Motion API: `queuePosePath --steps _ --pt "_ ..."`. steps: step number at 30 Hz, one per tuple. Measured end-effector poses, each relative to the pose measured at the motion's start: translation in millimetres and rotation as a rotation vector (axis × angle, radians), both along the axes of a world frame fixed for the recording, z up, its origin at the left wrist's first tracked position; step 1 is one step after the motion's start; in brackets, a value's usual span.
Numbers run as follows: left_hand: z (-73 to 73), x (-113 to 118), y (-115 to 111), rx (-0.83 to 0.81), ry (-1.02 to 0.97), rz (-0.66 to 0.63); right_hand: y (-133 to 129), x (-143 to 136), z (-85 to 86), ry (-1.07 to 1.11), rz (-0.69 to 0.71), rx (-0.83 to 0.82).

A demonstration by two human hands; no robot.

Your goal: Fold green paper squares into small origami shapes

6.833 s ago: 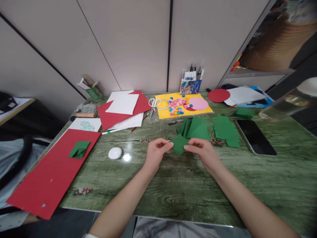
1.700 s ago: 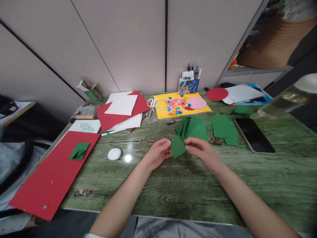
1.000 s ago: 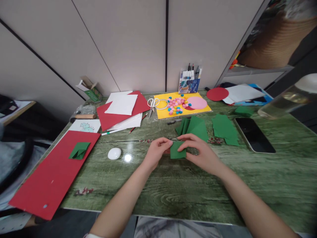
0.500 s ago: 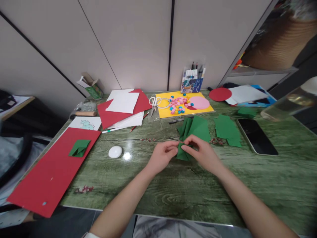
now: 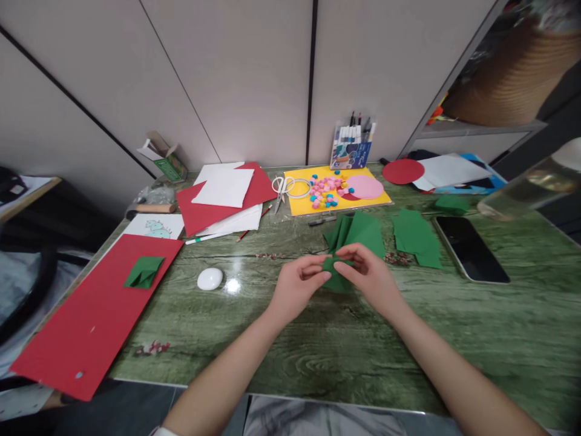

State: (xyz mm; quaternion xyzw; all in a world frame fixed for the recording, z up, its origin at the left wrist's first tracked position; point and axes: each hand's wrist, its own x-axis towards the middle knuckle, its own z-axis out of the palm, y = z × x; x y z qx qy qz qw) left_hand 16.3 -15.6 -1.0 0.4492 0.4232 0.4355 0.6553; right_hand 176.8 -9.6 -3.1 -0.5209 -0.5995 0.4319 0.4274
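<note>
Over the middle of the table, a piece of green paper (image 5: 336, 280) is pinched between my two hands. My left hand (image 5: 297, 286) grips its left side with thumb and fingers. On its right side, my right hand (image 5: 368, 274) holds it the same way, thumb on top. Part of the paper is hidden behind my fingers. Just beyond my hands lies a larger folded green sheet (image 5: 365, 233), with pleat-like creases on its left. More cut green pieces (image 5: 416, 238) lie to the right.
A black phone (image 5: 472, 249) lies at the right, near a clear bottle (image 5: 521, 194). Scissors (image 5: 281, 192) and a yellow sheet (image 5: 299, 203) with small coloured balls are at the back. At left are a white oval object (image 5: 210, 278) and red card (image 5: 95, 321) bearing a folded green piece (image 5: 144, 272).
The top edge of the green paper between my fingers now shows as a flatter strip. My hands have shifted only slightly. The whole view has moved a little.
</note>
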Motion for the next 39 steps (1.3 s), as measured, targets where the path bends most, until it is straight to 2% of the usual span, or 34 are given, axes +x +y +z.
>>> queuePosePath --steps 9,23,39 --pt "5.2 0.7 -1.7 0.005 0.018 -0.017 -2.2 0.6 9.6 -0.078 -0.019 -0.012" --pt "5.7 0.2 -7.7 0.088 0.107 0.008 -3.9 0.7 8.9 -0.113 -0.035 -0.014" --pt "11.8 -0.1 -9.6 0.099 0.132 0.002 -6.2 -0.7 12.1 -0.091 -0.021 -0.009"
